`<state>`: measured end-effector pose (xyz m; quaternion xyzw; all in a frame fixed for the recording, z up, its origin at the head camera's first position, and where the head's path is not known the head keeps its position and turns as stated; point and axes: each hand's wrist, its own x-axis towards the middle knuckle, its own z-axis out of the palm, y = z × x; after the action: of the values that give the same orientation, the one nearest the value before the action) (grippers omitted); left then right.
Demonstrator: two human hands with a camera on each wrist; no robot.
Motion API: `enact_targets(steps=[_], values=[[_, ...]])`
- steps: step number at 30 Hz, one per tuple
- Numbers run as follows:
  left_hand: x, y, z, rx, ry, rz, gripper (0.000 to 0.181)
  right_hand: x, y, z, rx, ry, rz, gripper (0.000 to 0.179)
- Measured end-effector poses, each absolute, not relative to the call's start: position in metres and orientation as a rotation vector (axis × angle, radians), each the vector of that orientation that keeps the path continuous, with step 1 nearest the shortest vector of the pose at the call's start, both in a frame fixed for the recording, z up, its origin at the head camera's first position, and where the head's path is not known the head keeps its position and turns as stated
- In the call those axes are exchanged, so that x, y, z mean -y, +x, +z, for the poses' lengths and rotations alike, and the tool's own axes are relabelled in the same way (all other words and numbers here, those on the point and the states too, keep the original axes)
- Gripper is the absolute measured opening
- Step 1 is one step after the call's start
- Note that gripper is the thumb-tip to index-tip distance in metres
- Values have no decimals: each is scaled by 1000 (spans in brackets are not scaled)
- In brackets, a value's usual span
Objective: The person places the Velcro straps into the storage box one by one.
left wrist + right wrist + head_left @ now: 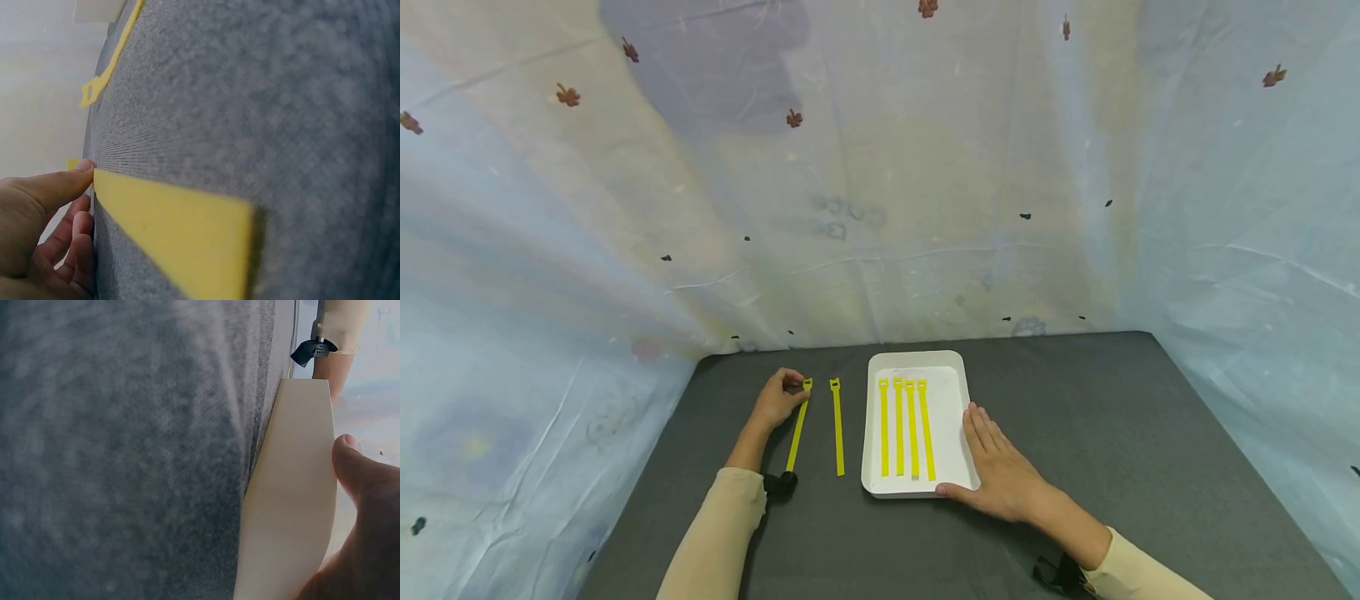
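My left hand pinches a yellow hook-and-loop cable tie near its slotted head. In the left wrist view the thumb lies on that cable tie, and its tail stretches over the cloth toward the camera. Just to its right, a second yellow cable tie lies on the table. Several more lie side by side, heads away from me, in a white tray. My right hand rests against the tray's right side with straight fingers, its thumb at the near rim. The right wrist view shows the tray's outer wall.
Dark grey cloth covers the table. A pale patterned curtain hangs behind the table and along both sides. Dark wrist devices sit at the left cuff and the right cuff.
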<state>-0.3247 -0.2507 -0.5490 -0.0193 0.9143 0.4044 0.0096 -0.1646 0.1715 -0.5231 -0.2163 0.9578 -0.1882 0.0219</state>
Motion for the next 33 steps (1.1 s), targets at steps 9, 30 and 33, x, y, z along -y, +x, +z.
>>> enact_targets(steps=[9,30,33], values=[[251,-325,-548,-2850,-92,1267,34,-172,-164,-523,-2965,-681,-597,127],[261,-323,-544,-2792,-63,1343,28,-173,-165,-524,-2946,-664,-619,127],[261,-320,-541,-2780,-68,1349,28,-172,-165,-524,-2942,-661,-620,128]])
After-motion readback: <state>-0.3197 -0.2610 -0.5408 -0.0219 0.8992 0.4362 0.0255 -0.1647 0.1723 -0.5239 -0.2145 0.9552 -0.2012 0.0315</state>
